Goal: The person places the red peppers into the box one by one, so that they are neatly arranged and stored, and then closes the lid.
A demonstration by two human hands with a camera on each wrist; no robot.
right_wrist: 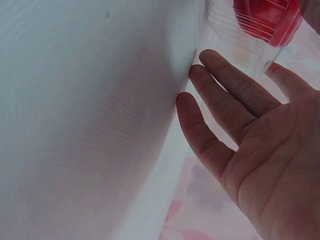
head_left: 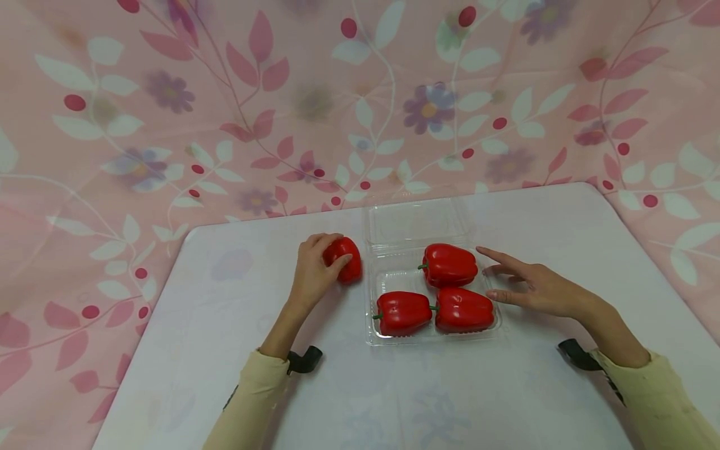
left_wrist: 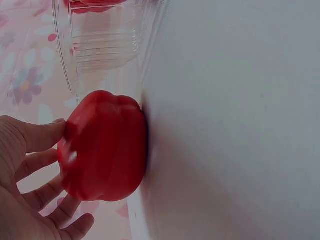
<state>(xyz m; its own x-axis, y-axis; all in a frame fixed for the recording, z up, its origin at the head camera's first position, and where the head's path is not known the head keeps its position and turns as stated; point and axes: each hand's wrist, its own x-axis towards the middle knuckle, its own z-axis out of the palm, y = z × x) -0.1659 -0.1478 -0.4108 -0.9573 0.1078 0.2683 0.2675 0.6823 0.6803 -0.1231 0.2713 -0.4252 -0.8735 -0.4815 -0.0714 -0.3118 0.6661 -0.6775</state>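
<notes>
My left hand [head_left: 316, 262] has its thumb and fingers around a red bell pepper [head_left: 350, 265] on the table, left of a clear plastic clamshell container [head_left: 402, 280]. In the left wrist view, the thumb touches the upper part of this bell pepper [left_wrist: 107, 150], and the other fingers are spread along its far side. Inside the container lie three more red bell peppers: one at the back [head_left: 450, 265], one front left [head_left: 404, 312], one front right [head_left: 464, 310]. On the container's right, my right hand [head_left: 540, 289] extends relaxed fingers near its wall. The right wrist view shows the palm [right_wrist: 285, 160] bare.
The container's transparent lid [head_left: 416, 222] is folded back toward the table's far edge. A white cloth-covered table [head_left: 349, 400] lies below, with a pink floral curtain [head_left: 315, 112] behind it. Dark wrist-mounted devices [head_left: 305, 360] sit beneath both sleeves.
</notes>
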